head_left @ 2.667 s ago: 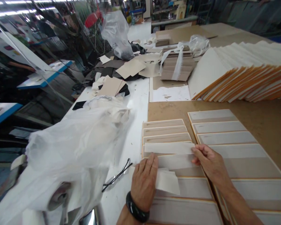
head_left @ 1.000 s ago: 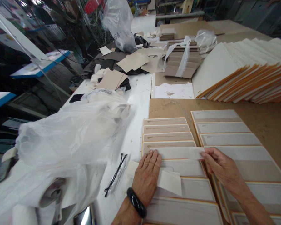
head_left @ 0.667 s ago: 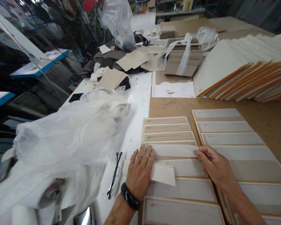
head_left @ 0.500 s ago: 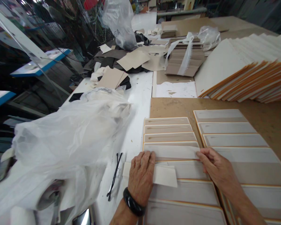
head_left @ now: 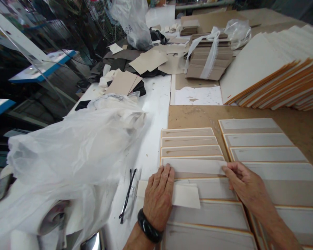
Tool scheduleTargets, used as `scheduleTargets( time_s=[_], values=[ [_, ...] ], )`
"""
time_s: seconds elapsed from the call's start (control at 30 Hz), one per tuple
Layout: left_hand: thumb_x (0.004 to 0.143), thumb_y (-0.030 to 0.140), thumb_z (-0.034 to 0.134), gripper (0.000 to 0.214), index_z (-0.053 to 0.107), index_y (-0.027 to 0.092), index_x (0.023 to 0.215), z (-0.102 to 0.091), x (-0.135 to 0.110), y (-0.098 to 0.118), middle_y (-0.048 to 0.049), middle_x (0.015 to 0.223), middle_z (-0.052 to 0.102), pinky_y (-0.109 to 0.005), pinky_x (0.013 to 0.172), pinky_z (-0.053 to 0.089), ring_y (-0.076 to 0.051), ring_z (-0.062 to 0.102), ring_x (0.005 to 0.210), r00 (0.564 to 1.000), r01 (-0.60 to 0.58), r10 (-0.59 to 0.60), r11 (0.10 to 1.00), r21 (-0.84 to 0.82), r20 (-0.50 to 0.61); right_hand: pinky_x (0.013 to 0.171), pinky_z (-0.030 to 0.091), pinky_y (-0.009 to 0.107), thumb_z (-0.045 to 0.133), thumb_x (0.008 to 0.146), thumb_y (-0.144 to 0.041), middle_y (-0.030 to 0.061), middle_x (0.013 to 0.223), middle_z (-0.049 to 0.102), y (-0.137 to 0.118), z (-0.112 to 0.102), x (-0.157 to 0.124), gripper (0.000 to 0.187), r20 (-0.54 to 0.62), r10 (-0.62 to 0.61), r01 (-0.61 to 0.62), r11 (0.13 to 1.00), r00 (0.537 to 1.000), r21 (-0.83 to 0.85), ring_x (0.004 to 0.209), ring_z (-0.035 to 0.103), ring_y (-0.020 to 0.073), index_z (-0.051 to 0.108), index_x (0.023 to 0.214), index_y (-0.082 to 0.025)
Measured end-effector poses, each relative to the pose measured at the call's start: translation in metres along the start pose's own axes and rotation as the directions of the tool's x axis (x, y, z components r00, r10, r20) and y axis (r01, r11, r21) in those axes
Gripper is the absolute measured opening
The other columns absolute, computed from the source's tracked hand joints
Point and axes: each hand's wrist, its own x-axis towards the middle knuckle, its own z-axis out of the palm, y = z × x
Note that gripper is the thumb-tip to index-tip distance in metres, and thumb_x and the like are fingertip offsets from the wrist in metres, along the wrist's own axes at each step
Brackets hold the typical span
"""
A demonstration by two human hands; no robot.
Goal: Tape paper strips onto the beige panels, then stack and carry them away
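Note:
A pale paper strip (head_left: pixel 195 166) lies across a brown card (head_left: pixel 191 151) in the left column of overlapping cards. My left hand (head_left: pixel 159 196) lies flat with its fingers stretched onto the strip's left end. My right hand (head_left: pixel 246 185) presses the strip's right end with its fingertips, thumb tucked under. A small cream paper piece (head_left: pixel 185 196) sticks out from under my left hand. A second column of grey-and-brown cards (head_left: pixel 266 154) lies to the right, on a brown board (head_left: pixel 198 118).
A big crumpled plastic bag (head_left: pixel 75 152) covers the white table (head_left: pixel 156 104) at left. Black-framed glasses (head_left: pixel 127 194) lie beside my left wrist. A fanned stack of orange-edged boards (head_left: pixel 273 73) sits at back right, a tied bundle of cards (head_left: pixel 208 62) behind it.
The strip has come down from slightly above the cards onto the fourth card of the left column. Both hands shifted slightly and now press its ends flat.

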Motion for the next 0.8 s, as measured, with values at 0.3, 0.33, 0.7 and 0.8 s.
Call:
scheduleTargets(
  time_s=[0.3, 0.33, 0.7, 0.8],
  values=[
    [0.070, -0.001, 0.034, 0.058, 0.041, 0.014, 0.125, 0.001, 0.002, -0.004, -0.0047, 0.128, 0.048, -0.033, 0.091, 0.035, -0.021, 0.040, 0.117, 0.995, -0.059, 0.060, 0.998, 0.014, -0.085, 0.039, 0.037, 0.020, 0.046, 0.077, -0.045, -0.0037, 0.053, 0.053, -0.002, 0.005, 0.003, 0.025, -0.038, 0.039, -0.033, 0.988, 0.998, 0.149, 0.042, 0.047, 0.0110, 0.053, 0.073, -0.021],
    [0.071, 0.001, 0.035, 0.056, 0.041, 0.013, 0.125, 0.002, 0.003, -0.006, -0.0055, 0.128, 0.048, -0.033, 0.091, 0.035, -0.021, 0.040, 0.116, 0.992, -0.078, 0.079, 0.997, 0.016, -0.103, 0.039, 0.037, 0.020, 0.046, 0.077, -0.044, -0.0041, 0.053, 0.052, -0.002, 0.006, 0.004, 0.025, -0.032, 0.048, -0.041, 0.983, 0.998, 0.181, 0.042, 0.047, 0.0109, 0.053, 0.072, -0.021],
    [0.071, 0.006, 0.039, 0.061, 0.032, 0.018, 0.131, 0.009, 0.002, -0.016, -0.0043, 0.133, 0.041, -0.034, 0.093, 0.035, -0.022, 0.035, 0.120, 0.991, -0.129, 0.129, 0.992, 0.016, -0.039, 0.037, 0.037, 0.019, 0.047, 0.076, -0.036, -0.0061, 0.048, 0.048, -0.012, 0.006, 0.012, 0.018, -0.050, 0.093, -0.081, 0.974, 0.994, 0.211, 0.037, 0.046, 0.0099, 0.051, 0.066, -0.021],
    [0.068, 0.003, 0.039, 0.065, 0.031, 0.018, 0.131, 0.008, 0.003, -0.016, -0.0036, 0.133, 0.042, -0.034, 0.093, 0.037, -0.022, 0.036, 0.119, 0.992, -0.120, 0.121, 0.993, 0.018, -0.024, 0.037, 0.037, 0.020, 0.047, 0.075, -0.036, -0.0056, 0.049, 0.049, -0.011, 0.008, 0.015, 0.018, -0.058, 0.097, -0.084, 0.978, 0.994, 0.191, 0.038, 0.047, 0.0104, 0.051, 0.066, -0.021]
  ],
)
